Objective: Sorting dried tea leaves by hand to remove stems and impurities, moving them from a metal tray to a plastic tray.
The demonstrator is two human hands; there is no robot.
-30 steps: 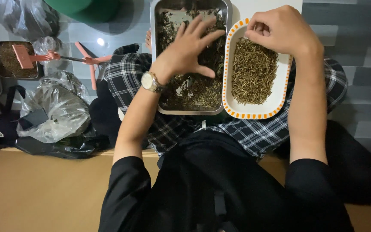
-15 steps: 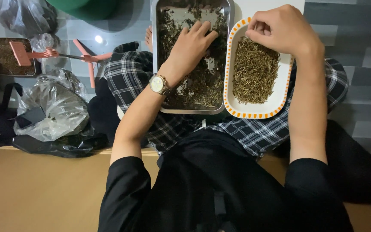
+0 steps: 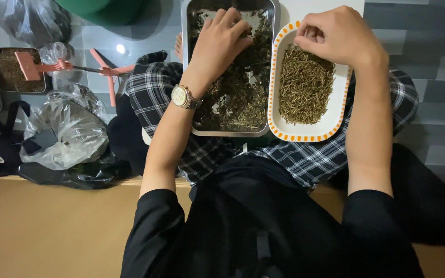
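Note:
A steel tray [image 3: 227, 133] of dark dried plant material [image 3: 233, 100] rests on my plaid-covered lap. My left hand [image 3: 220, 38], with a wristwatch [image 3: 181, 96], reaches to the tray's far end with its fingers curled down into the material. To the right of the tray lies a white oval dish [image 3: 305, 138] with an orange-marked rim, holding a heap of short tan stems [image 3: 305, 87]. My right hand [image 3: 338, 36] hovers over the dish's far end with its fingers drawn together. What they pinch is hidden.
On the left lie a crumpled clear plastic bag [image 3: 63, 136], a small tray with a pink scraper [image 3: 29, 66], a pink tool [image 3: 106, 72] and a black bag [image 3: 1, 149]. A green object [image 3: 104, 7] sits at the top. Grey tiled floor lies around me.
My left hand has moved from the tray's middle toward its far end, and its spread fingers have curled into the material. The right hand has stayed over the dish.

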